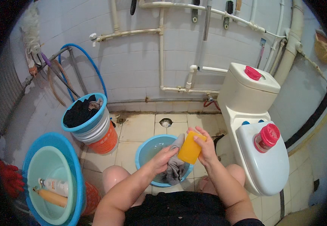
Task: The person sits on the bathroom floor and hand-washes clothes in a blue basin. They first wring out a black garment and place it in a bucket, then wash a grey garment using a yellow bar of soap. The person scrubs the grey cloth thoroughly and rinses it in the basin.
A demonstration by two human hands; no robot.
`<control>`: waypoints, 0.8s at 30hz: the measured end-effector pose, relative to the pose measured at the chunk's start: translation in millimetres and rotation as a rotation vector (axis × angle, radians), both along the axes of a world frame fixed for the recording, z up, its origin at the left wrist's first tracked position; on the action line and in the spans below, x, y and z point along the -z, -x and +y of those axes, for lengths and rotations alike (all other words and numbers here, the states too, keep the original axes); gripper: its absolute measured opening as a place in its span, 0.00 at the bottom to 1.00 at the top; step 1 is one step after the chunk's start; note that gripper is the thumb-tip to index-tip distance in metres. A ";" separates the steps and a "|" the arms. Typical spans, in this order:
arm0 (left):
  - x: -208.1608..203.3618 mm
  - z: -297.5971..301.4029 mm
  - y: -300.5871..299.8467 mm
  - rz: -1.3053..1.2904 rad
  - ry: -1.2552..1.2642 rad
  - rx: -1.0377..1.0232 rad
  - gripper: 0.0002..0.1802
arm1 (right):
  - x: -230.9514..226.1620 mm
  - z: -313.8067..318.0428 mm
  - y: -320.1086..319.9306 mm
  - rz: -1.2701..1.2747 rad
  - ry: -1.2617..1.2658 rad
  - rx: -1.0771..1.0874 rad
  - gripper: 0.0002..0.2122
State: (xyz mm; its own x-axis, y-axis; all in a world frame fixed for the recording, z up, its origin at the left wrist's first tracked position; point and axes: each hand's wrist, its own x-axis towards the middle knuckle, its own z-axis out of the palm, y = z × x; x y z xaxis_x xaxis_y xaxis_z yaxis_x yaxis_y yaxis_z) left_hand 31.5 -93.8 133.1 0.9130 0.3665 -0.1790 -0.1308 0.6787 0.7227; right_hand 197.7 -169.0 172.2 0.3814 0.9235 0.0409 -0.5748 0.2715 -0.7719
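My left hand [161, 159] is closed on a wet grey cloth [176, 165], which hangs in folds over the near right side of a blue basin [142, 150]. Cloudy water [156, 145] shows inside that basin, on the floor between my knees. In my right hand [207, 147] is a yellow bar of soap [189, 147], its thumb on the top face and the fingers behind. The bar's lower left side is beside the cloth, above the basin's right half; whether they touch I cannot tell.
A toilet [263, 158] with a red-lidded jar [267, 138] on its lid stands at right. At left are a bucket [103, 139] topped by a basin of dark clothes [81, 112], and nested basins [50, 150] holding bottles [52, 197]. Beyond the blue basin lies a floor drain [165, 122].
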 end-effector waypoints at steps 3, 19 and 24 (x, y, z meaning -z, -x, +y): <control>-1.2 -12.0 -4.2 0.015 0.027 -0.087 0.20 | -8.2 -2.1 9.1 -0.130 0.170 0.094 0.19; -9.0 1.6 2.4 0.067 0.011 -0.248 0.18 | -146.5 -126.6 -171.4 -0.619 0.062 0.785 0.19; -7.6 2.7 0.0 0.078 0.000 -0.224 0.18 | -171.1 -157.5 -208.2 -0.872 0.119 0.969 0.19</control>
